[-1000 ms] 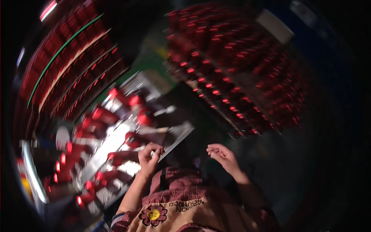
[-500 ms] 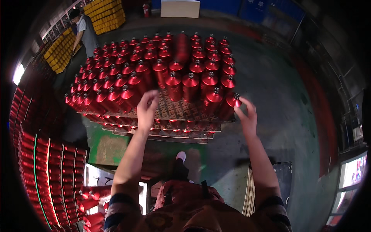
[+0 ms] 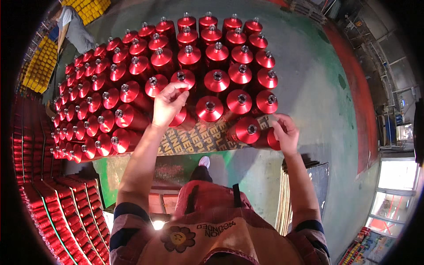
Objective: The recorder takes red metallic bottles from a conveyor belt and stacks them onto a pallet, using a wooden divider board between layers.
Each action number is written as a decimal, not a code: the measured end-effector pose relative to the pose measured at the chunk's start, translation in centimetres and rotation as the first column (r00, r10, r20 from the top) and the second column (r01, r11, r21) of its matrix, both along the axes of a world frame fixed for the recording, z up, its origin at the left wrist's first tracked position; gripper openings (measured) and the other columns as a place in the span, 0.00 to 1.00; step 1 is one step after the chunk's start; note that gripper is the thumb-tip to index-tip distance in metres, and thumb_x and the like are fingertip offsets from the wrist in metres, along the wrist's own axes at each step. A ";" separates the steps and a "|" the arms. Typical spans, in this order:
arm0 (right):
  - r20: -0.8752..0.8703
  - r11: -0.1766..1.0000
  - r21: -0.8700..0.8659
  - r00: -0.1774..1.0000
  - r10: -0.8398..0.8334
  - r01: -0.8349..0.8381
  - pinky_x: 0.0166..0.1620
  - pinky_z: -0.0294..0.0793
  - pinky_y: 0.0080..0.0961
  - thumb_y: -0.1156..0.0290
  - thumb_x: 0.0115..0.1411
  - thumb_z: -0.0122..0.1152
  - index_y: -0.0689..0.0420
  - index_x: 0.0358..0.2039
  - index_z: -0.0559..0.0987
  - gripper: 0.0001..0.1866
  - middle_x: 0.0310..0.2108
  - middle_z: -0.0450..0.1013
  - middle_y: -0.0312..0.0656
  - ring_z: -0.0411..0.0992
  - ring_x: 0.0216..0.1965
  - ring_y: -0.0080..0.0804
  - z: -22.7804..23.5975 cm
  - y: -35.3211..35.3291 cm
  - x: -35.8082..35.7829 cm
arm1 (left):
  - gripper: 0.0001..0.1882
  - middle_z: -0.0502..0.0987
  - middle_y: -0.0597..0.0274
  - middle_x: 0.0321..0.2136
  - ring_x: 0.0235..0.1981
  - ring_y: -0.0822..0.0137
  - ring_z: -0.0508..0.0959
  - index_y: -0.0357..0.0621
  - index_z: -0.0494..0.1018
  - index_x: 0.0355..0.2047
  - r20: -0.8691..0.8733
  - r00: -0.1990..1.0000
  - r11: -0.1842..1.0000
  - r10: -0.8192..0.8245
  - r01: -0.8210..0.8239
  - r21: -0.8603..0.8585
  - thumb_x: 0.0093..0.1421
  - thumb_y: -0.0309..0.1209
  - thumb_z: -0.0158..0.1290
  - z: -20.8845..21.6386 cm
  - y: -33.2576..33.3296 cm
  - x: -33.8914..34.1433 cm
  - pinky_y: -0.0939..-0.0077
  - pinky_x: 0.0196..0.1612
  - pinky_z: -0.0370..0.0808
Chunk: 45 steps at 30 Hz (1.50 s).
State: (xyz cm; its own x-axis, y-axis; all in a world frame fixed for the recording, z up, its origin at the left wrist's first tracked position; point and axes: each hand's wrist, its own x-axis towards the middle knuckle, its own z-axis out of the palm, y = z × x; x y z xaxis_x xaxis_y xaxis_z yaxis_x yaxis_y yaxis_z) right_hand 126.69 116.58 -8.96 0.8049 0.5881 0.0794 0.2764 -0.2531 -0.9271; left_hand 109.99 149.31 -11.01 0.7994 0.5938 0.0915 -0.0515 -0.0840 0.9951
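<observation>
Rows of red metal bottles with narrow open necks stand upright on a printed cardboard sheet [image 3: 194,138]. My left hand [image 3: 170,105] hovers over the near middle of the rows with bent fingers apart. Its fingertips are close to the shoulder of one red bottle [image 3: 182,77], and another red bottle [image 3: 177,119] is partly hidden beneath the hand. At the near right corner my right hand [image 3: 287,134] has its thumb and forefinger apart. It covers the neck of the corner red bottle [image 3: 272,139], beside another red bottle [image 3: 245,130].
Stacked red bottles [image 3: 62,212] held by straps fill the lower left. Flat sheets [image 3: 283,201] lean by my right arm. A co-worker [image 3: 77,31] bends at the far left near yellow stacks [image 3: 39,64]. My shoe [image 3: 204,161] is near the stack's front edge.
My view has tilted down and closer to the bottles. My right thumb and forefinger, earlier at the corner bottle's neck, have come away from it. My left hand is farther over the rows.
</observation>
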 end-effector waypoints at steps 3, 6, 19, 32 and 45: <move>-0.159 0.985 -0.035 0.974 0.160 -0.167 0.25 0.61 0.14 0.78 0.51 0.64 0.56 0.45 0.76 0.18 0.20 0.61 0.30 0.59 0.21 0.14 1.3 0.7 -0.4 | 0.25 0.68 0.71 0.17 0.18 0.79 0.66 0.46 0.68 0.51 -0.150 0.966 0.908 -0.211 0.251 0.335 0.52 0.30 0.60 0.9 -0.2 -0.4 0.81 0.23 0.64; -0.060 0.848 -0.296 0.894 0.444 -0.440 0.25 0.63 0.17 0.71 0.48 0.69 0.54 0.52 0.72 0.29 0.18 0.59 0.31 0.59 0.20 0.16 2.2 1.9 -0.3 | 0.29 0.69 0.67 0.18 0.19 0.75 0.67 0.48 0.65 0.54 -0.374 0.833 0.801 -0.408 0.523 0.291 0.51 0.32 0.60 2.1 -1.4 1.3 0.77 0.24 0.65; 0.106 0.821 -0.232 0.826 0.554 -0.522 0.28 0.66 0.14 0.77 0.51 0.65 0.57 0.43 0.77 0.16 0.22 0.68 0.31 0.63 0.23 0.14 -0.1 -3.3 -4.4 | 0.17 0.76 0.64 0.22 0.21 0.82 0.70 0.44 0.74 0.46 -0.188 0.970 0.856 0.153 -0.035 0.516 0.55 0.27 0.58 1.7 -12.9 -11.9 0.86 0.26 0.69; -0.155 0.244 -0.202 0.277 0.948 -0.949 0.27 0.72 0.19 0.80 0.48 0.65 0.59 0.42 0.77 0.18 0.32 0.77 0.39 0.71 0.22 0.18 1.0 -11.9 -21.9 | 0.21 0.70 0.70 0.20 0.13 0.85 0.60 0.33 0.69 0.50 -0.237 0.237 0.274 0.942 -0.952 0.134 0.55 0.15 0.51 6.7 -54.8 -51.2 0.90 0.15 0.54; 0.012 -0.616 -0.107 -0.621 0.784 -0.780 0.29 0.73 0.23 0.73 0.47 0.68 0.56 0.39 0.79 0.16 0.23 0.75 0.41 0.74 0.23 0.31 0.9 -13.2 -61.0 | 0.16 0.69 0.75 0.17 0.16 0.86 0.64 0.37 0.74 0.44 -0.359 -0.517 -0.537 0.777 -0.842 0.051 0.53 0.17 0.55 6.9 -78.8 -69.4 0.90 0.18 0.58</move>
State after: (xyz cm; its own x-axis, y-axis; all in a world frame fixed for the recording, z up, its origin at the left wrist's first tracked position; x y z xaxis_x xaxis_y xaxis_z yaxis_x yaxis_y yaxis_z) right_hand 65.65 103.36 -8.06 -0.9646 0.2626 0.0259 0.0967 0.4432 -0.8912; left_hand 40.56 70.48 -4.10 -0.9275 0.3320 -0.1719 -0.0554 0.3325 0.9415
